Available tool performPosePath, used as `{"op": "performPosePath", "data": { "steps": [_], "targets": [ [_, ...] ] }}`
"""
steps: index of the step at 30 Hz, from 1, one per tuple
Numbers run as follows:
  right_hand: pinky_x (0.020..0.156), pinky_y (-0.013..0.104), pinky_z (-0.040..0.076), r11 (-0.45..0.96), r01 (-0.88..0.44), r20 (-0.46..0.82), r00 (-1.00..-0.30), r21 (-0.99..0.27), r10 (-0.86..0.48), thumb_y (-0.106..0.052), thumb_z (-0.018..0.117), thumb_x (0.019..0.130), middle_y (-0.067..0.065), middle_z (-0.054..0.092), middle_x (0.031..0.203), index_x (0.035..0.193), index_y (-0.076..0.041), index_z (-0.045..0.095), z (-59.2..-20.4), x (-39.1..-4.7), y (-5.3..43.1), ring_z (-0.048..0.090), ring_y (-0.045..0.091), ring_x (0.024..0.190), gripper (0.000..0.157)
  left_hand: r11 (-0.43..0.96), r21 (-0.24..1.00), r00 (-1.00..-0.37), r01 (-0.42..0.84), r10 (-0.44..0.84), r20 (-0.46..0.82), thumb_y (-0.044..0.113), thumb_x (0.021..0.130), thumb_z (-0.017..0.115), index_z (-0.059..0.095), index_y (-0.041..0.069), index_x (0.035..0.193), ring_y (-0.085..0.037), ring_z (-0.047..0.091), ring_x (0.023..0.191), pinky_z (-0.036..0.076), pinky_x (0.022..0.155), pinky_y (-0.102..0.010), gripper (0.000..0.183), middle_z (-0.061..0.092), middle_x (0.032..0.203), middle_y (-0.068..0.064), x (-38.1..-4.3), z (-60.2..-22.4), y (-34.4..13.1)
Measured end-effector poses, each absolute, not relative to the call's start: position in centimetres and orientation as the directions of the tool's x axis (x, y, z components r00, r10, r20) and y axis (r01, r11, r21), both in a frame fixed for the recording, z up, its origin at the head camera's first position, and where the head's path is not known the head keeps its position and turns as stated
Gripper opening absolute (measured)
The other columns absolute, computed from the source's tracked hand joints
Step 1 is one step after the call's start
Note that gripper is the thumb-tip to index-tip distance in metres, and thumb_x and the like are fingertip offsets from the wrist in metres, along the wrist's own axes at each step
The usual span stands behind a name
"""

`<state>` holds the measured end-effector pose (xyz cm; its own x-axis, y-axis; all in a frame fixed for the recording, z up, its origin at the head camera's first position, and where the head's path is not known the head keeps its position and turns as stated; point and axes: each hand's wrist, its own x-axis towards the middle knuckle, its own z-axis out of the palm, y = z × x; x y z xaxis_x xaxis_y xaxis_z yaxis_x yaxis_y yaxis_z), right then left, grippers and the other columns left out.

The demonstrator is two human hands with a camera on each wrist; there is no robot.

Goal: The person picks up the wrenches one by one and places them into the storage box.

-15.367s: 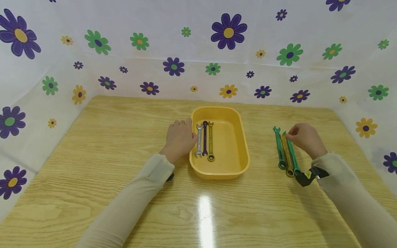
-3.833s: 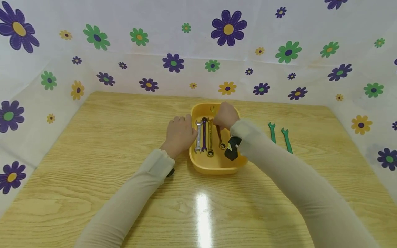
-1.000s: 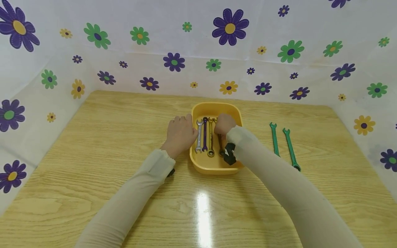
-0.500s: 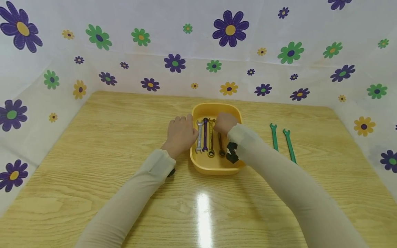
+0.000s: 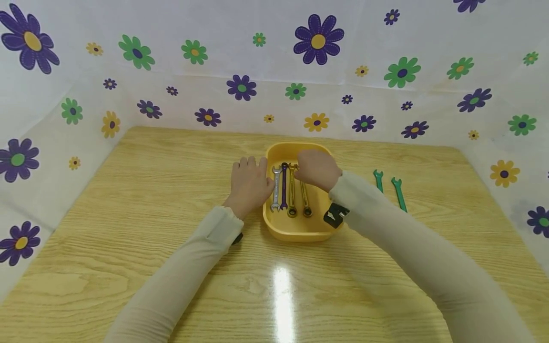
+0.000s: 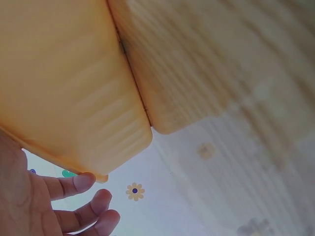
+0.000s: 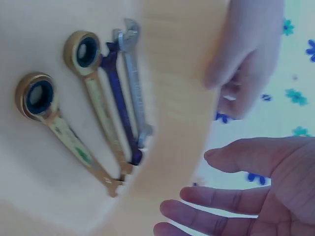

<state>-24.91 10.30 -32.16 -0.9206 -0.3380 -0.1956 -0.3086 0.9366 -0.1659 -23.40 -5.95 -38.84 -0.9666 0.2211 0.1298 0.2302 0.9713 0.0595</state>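
Note:
My left hand (image 5: 250, 186) holds the left rim of a yellow plastic bin (image 5: 300, 237), thumb over the edge and fingers outside. Over the bin's right half hovers my right hand (image 5: 319, 169); the right wrist view shows its fingers (image 7: 216, 199) apart, with nothing between them. Side by side in the bin lie a silver open-end wrench (image 5: 276, 190), a purple wrench (image 5: 284, 188), a gold ratchet wrench (image 5: 292, 193) and a second gold ratchet wrench (image 5: 305, 197). The right hand covers the second gold wrench's upper end in the head view.
Two green wrenches, one on the left (image 5: 378, 180) and one on the right (image 5: 399, 193), lie on the wood-grain table (image 5: 171, 166) right of the bin. My right sleeve hides their lower ends. A flower-print cloth (image 5: 274, 66) stands behind the table and along its sides.
Since the oldest frame, the gold wrench between the green ones was carried into the bin. My right hand has now let go of it and risen slightly. My left hand stays on the rim.

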Motion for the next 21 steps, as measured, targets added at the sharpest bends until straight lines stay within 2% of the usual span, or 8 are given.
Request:
{"op": "performPosePath", "data": {
  "steps": [4, 7, 10, 13, 21],
  "targets": [
    [0.048, 0.022, 0.029, 0.919, -0.367, -0.144, -0.911, -0.145, -0.386, -0.02, 0.058, 0.088, -0.001, 0.039, 0.057, 0.066, -0.01, 0.046, -31.0, -23.8, 10.6, 0.036, 0.011, 0.051, 0.026, 0.972, 0.062, -0.966, 0.228, 0.217, 0.139, 0.03, 0.09, 0.046, 0.05, 0.006, 0.111, -0.033, 0.051, 0.096, 0.041, 0.088, -0.045, 0.032, 0.054, 0.1, -0.016, -23.4, -38.8, -6.0],
    [0.054, 0.025, 0.041, 0.881, -0.457, -0.02, -0.886, -0.126, -0.463, -0.02, 0.06, 0.087, 0.005, 0.057, 0.069, 0.08, -0.004, 0.059, -30.3, -22.8, 11.4, 0.048, 0.015, 0.058, 0.017, 0.971, 0.072, -0.965, 0.229, 0.217, 0.144, 0.029, 0.09, 0.046, 0.05, 0.005, 0.113, -0.033, 0.051, 0.097, 0.041, 0.089, -0.045, 0.033, 0.055, 0.101, -0.016, -23.4, -38.8, -6.0],
    [0.065, 0.032, 0.049, 0.828, -0.557, 0.136, -0.827, -0.06, -0.546, -0.019, 0.063, 0.085, 0.011, 0.066, 0.086, 0.094, -0.001, 0.064, -29.9, -21.9, 12.7, 0.058, 0.021, 0.07, 0.019, 0.97, 0.083, -0.965, 0.23, 0.216, 0.149, 0.028, 0.09, 0.047, 0.05, 0.005, 0.113, -0.033, 0.051, 0.097, 0.041, 0.088, -0.045, 0.033, 0.055, 0.101, -0.016, -23.4, -38.8, -6.0],
    [0.072, 0.038, 0.049, 0.793, -0.609, 0.238, -0.767, 0.022, -0.596, -0.02, 0.065, 0.085, 0.011, 0.067, 0.091, 0.097, -0.002, 0.064, -29.8, -21.5, 14.0, 0.061, 0.026, 0.079, 0.021, 0.97, 0.086, -0.965, 0.229, 0.214, 0.148, 0.028, 0.09, 0.047, 0.05, 0.005, 0.113, -0.033, 0.052, 0.097, 0.041, 0.088, -0.045, 0.033, 0.056, 0.101, -0.016, -23.4, -38.8, -6.0],
    [0.076, 0.042, 0.048, 0.74, -0.657, 0.378, -0.655, 0.145, -0.655, -0.015, 0.069, 0.081, 0.013, 0.065, 0.091, 0.097, -0.002, 0.064, -30.0, -20.7, 17.1, 0.061, 0.03, 0.087, 0.022, 0.971, 0.091, -0.968, 0.223, 0.209, 0.135, 0.029, 0.09, 0.045, 0.049, 0.006, 0.117, -0.033, 0.051, 0.1, 0.041, 0.088, -0.045, 0.036, 0.056, 0.103, -0.016, -23.5, -38.8, -6.0]
  ]
}}
